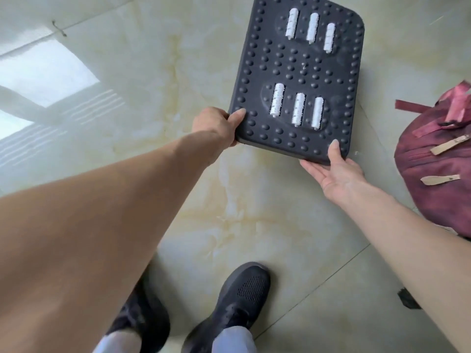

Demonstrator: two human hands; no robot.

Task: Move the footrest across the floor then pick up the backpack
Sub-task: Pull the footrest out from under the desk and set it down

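The footrest (300, 70) is a dark grey studded board with two rows of white rollers, lying ahead of me over the tiled floor. My left hand (216, 124) grips its near left corner, thumb on top. My right hand (334, 171) holds the near right corner, thumb on the top edge and fingers underneath. Whether the board touches the floor I cannot tell. The maroon backpack (438, 174) with tan zipper pulls lies on the floor to the right, close to the footrest and my right forearm.
The glossy cream marble floor (153, 85) reflects a window at the left. My two feet in black shoes (229, 307) stand at the bottom centre. A small dark object (407, 298) lies at the lower right beside my right forearm.
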